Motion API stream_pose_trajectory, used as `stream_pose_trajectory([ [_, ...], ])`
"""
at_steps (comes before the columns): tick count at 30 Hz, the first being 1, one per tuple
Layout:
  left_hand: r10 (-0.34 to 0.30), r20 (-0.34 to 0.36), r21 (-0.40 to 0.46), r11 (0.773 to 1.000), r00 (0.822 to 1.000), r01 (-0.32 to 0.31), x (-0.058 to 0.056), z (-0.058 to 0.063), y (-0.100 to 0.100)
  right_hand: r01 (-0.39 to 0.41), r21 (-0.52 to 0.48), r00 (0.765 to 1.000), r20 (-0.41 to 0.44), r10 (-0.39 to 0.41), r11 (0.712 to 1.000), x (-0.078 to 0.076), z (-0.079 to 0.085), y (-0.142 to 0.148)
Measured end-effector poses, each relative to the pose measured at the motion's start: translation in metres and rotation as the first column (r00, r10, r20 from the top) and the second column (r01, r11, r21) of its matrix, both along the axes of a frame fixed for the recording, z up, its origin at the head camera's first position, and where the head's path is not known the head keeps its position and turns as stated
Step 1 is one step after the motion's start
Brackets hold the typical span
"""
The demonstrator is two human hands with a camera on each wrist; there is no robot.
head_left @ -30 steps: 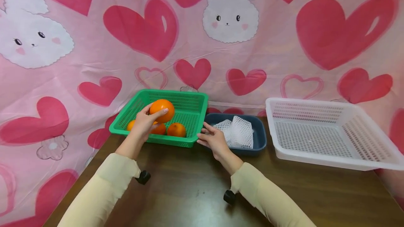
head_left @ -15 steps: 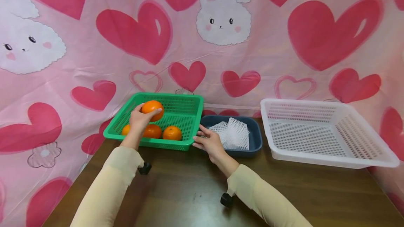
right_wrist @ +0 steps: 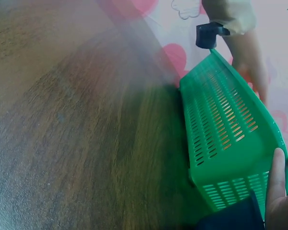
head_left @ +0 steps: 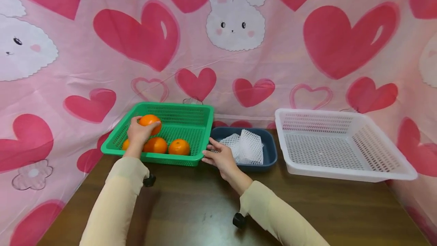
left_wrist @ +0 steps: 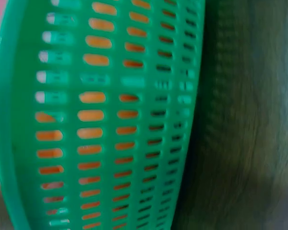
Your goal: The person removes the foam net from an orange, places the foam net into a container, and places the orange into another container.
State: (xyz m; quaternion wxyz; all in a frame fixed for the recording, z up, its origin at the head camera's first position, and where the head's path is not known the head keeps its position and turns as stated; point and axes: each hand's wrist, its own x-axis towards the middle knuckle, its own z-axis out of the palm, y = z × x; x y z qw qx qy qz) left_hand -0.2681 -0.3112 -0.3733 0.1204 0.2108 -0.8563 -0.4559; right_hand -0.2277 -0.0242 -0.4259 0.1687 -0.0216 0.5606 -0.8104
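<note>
My left hand (head_left: pixel 138 133) grips an orange (head_left: pixel 151 123) over the left part of the green plastic basket (head_left: pixel 187 158). Several more oranges (head_left: pixel 179 147) lie in that basket below the hand. In the left wrist view, the basket's slotted wall (left_wrist: pixel 67 108) fills much of the picture, orange showing through the slots; the hand is out of sight there. At the basket's front right corner, my right hand (head_left: pixel 222 159) holds the rim. One finger (right_wrist: pixel 277 175) lies along the outer wall, with another fingertip across the rim in the right wrist view.
A dark blue tray (head_left: pixel 270 158) with white foam mesh sleeves (head_left: pixel 251 147) stands right of the green basket. Farther right is a white plastic basket (head_left: pixel 341 172). All stand on a brown wooden table (head_left: pixel 191 208) before a pink heart-patterned cloth (head_left: pixel 290 60).
The left hand has lowered the orange toward the left part of the green basket. My right hand has stayed at the basket's corner. The head view has shifted slightly to the right.
</note>
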Motion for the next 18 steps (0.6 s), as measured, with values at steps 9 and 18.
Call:
stream_pose_trajectory([
  [9,0.015,0.018,-0.106,0.994,1.0,-0.013,-0.004,-0.006,-0.015,0.016,0.005,1.0,-0.008,-0.016,1.0,0.0,0.0,-0.003],
  [18,-0.055,0.093,-0.28,0.957,0.994,0.079,-0.015,-0.013,-0.017,0.021,-0.003,1.0,0.002,-0.021,1.0,0.0,-0.001,-0.002],
])
